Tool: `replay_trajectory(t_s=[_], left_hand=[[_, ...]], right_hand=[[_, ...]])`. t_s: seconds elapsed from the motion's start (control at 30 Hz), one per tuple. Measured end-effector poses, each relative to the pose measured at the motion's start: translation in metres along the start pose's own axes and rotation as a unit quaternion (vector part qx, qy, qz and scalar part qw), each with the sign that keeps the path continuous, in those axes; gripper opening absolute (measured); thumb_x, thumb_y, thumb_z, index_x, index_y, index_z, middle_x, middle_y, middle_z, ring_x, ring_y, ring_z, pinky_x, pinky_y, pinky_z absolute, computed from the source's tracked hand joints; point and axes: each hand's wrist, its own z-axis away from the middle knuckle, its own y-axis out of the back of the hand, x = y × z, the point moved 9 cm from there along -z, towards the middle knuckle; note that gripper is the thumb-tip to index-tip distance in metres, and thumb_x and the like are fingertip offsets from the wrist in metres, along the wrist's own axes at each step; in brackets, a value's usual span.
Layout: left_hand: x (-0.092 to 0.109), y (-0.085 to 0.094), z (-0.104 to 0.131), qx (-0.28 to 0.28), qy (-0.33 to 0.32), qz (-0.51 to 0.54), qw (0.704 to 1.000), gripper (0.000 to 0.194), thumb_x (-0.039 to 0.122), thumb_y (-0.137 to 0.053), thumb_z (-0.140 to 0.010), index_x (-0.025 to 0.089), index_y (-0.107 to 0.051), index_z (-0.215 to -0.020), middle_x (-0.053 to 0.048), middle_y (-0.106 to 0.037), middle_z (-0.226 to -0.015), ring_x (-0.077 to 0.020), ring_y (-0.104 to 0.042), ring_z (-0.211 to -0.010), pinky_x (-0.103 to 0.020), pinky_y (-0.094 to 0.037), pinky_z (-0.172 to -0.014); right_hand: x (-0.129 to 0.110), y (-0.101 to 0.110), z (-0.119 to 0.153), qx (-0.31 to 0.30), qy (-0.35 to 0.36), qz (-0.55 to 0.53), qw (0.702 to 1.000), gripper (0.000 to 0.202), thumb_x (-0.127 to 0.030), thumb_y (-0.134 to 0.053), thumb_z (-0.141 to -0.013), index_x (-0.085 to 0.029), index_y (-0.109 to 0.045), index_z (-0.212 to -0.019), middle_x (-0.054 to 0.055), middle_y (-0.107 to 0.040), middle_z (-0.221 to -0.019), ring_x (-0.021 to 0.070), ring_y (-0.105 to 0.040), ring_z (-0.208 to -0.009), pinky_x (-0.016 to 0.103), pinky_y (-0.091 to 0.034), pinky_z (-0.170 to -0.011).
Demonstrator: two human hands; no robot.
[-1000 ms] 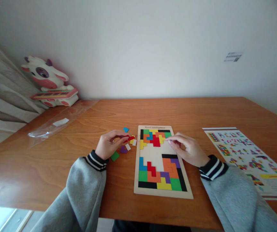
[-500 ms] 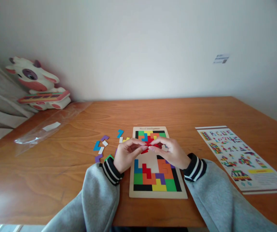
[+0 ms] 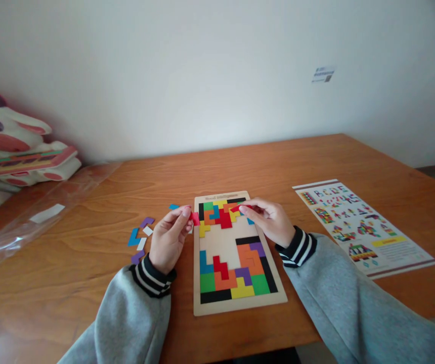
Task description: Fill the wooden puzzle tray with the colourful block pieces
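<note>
A wooden puzzle board [image 3: 217, 241] lies on the table, partly filled with coloured block pieces around a bare middle. Pinched in my left hand [image 3: 170, 236], just off the board's left edge, is a red puzzle piece [image 3: 194, 218]. My right hand [image 3: 268, 218] is closed on a second red piece [image 3: 236, 208], above the board's upper right part. Red pieces also lie in the board, one near the top [image 3: 224, 219] and one lower left [image 3: 221, 267]. My fingers cover part of each held piece.
Loose purple, blue and white pieces [image 3: 134, 236] lie left of the board. A printed pattern sheet [image 3: 365, 232] is at the right. A clear plastic bag [image 3: 50, 212] and a cow toy with a keyboard [image 3: 24, 151] are at the left.
My hands, together over the board before, have drawn apart, each with a red piece. The left went left, the right slightly up. The view has turned a little to the right.
</note>
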Motion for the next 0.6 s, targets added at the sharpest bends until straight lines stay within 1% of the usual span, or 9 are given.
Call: replay_trajectory(t_s=[0.17,0.3,0.4,0.53,0.6], left_hand=[[-0.006,-0.002,0.001,0.010,0.018,0.019,1.000,0.036,0.035,-0.094,-0.058,0.018,-0.075,-0.083,0.001,-0.072,-0.078,-0.0069,-0.065,-0.065,-0.014,-0.053,-0.057],[-0.011,-0.007,0.004,-0.007,0.039,0.007,0.999,0.034,0.036,-0.093,-0.060,0.018,-0.074,-0.083,0.002,-0.071,-0.076,-0.0059,-0.064,-0.062,-0.015,-0.053,-0.059],[-0.011,-0.009,0.004,-0.009,0.035,0.004,0.999,0.034,0.036,-0.093,-0.061,0.018,-0.074,-0.082,0.002,-0.071,-0.078,-0.0055,-0.063,-0.063,-0.015,-0.053,-0.062],[-0.011,-0.010,0.005,-0.011,0.033,-0.004,0.999,0.033,0.036,-0.093,-0.062,0.018,-0.074,-0.081,0.002,-0.069,-0.079,-0.0061,-0.061,-0.064,-0.016,-0.053,-0.061],[-0.012,-0.010,0.005,-0.015,0.036,-0.008,0.999,0.033,0.037,-0.092,-0.062,0.018,-0.073,-0.081,0.002,-0.068,-0.077,-0.0058,-0.059,-0.062,-0.016,-0.052,-0.060]], right_hand=[[0.001,-0.004,0.001,-0.013,-0.001,-0.008,1.000,0.039,-0.055,-0.059,-0.093,-0.020,-0.074,-0.100,0.006,-0.076,-0.086,0.0173,-0.067,-0.075,0.030,-0.054,-0.067],[-0.002,-0.009,0.001,-0.047,0.010,-0.009,0.999,0.035,-0.050,-0.055,-0.096,-0.021,-0.075,-0.103,0.007,-0.076,-0.097,0.0175,-0.068,-0.083,0.030,-0.053,-0.070],[-0.009,-0.014,0.003,-0.087,0.024,0.014,0.996,0.030,-0.044,-0.058,-0.096,-0.021,-0.075,-0.106,0.008,-0.074,-0.102,0.0166,-0.066,-0.082,0.030,-0.053,-0.070],[-0.020,-0.026,0.010,-0.161,0.062,0.057,0.983,0.024,-0.035,-0.062,-0.092,-0.021,-0.074,-0.108,0.006,-0.073,-0.096,0.0132,-0.062,-0.071,0.028,-0.052,-0.066],[-0.026,-0.033,0.015,-0.195,0.084,0.065,0.975,0.022,-0.032,-0.063,-0.092,-0.022,-0.075,-0.108,0.005,-0.073,-0.096,0.0128,-0.062,-0.072,0.027,-0.052,-0.065]])
